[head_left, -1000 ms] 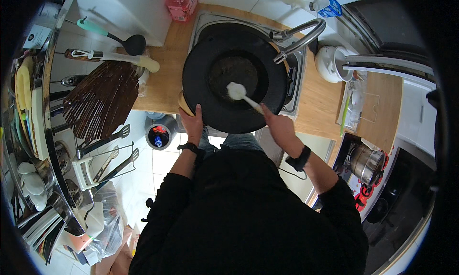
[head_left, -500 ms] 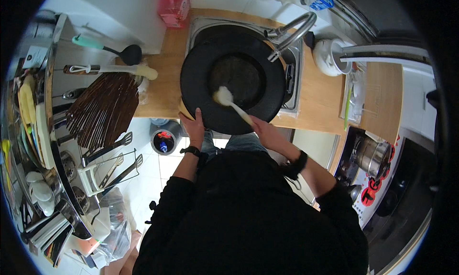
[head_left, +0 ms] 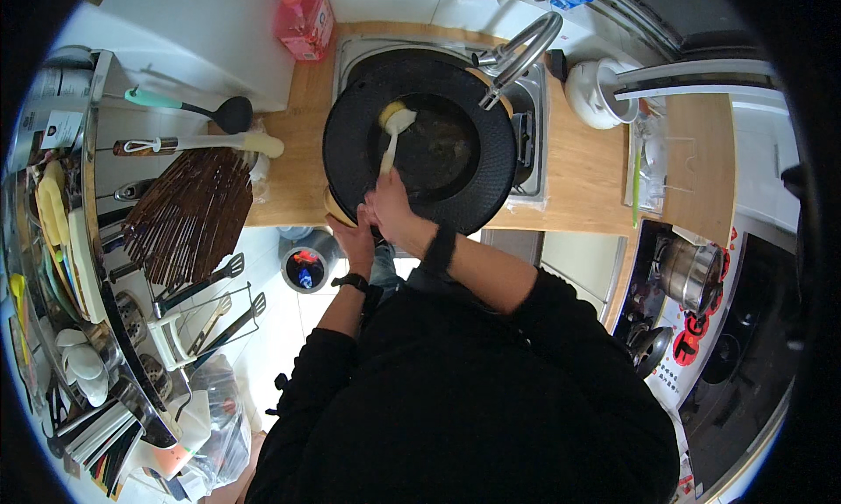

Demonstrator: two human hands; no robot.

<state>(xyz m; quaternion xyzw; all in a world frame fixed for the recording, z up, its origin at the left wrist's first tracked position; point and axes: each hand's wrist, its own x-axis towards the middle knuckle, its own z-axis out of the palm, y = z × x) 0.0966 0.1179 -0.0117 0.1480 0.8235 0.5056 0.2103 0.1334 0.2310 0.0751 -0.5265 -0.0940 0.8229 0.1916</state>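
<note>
A big black wok (head_left: 350, 123) with a wide rim rests over the sink and hides much of its basin. My left hand (head_left: 354, 239) is closed at the wok's near-left edge, on its light wooden handle (head_left: 337, 209). Above the wok, my right hand (head_left: 392, 206) is wrapped round the pale handle of a dish brush (head_left: 399, 121). The brush's head, white with yellowish bristles, lies against the left side of the wok's inner bowl. Dark wet-looking patches show on the wok's bottom.
A steel faucet (head_left: 528, 51) arches over the wok's right side. Left stand a pink bottle (head_left: 303, 22), a hanging ladle (head_left: 231, 115), and a brown bamboo brush (head_left: 188, 211). A bin (head_left: 307, 267) is on the floor. Right are a white pot (head_left: 596, 94) and a steel pot (head_left: 689, 272).
My right hand has swept the brush from the wok's lower middle up and left, ending near my left hand. My left hand keeps its hold; the view has shifted slightly.
</note>
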